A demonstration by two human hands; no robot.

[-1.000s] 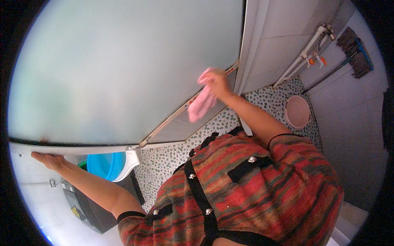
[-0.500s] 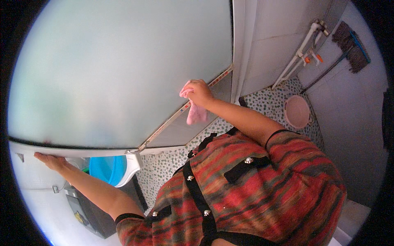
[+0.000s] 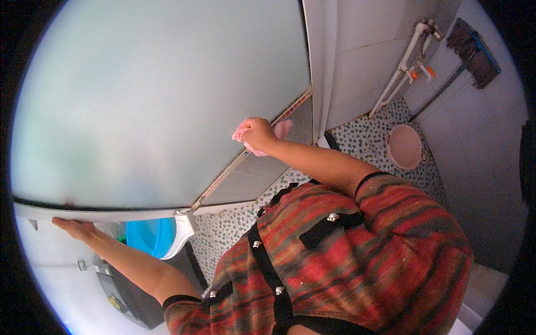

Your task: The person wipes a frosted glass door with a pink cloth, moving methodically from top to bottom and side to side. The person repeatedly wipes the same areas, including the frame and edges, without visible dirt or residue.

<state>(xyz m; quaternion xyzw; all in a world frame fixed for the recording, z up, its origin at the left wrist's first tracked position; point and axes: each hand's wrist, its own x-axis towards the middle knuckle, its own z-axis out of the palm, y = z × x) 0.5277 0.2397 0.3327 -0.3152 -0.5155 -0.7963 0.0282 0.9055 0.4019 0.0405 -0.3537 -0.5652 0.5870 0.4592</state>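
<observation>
A frosted glass door (image 3: 167,100) with a pale frame fills the upper left. My right hand (image 3: 258,134) is closed round a crumpled pink cloth (image 3: 240,134), close to the door at the narrow printed strip (image 3: 223,177) along the lower edge of the glass. Part of the cloth shows on either side of my fist. At the lower left, my left hand (image 3: 75,228) grips the door's pale side edge (image 3: 123,214), its fingers partly hidden there.
Behind the door edge are a blue basin (image 3: 149,237) on a white stand and a dark box-like appliance (image 3: 131,293). A pink basin (image 3: 404,147) stands on the pebbled floor (image 3: 357,128) at right. White pipes (image 3: 407,64) and a mop (image 3: 474,56) are along the walls.
My right hand has moved a little left and down with the pink cloth, whose loose end has swung from below the hand to its right. My left hand stays on the door edge.
</observation>
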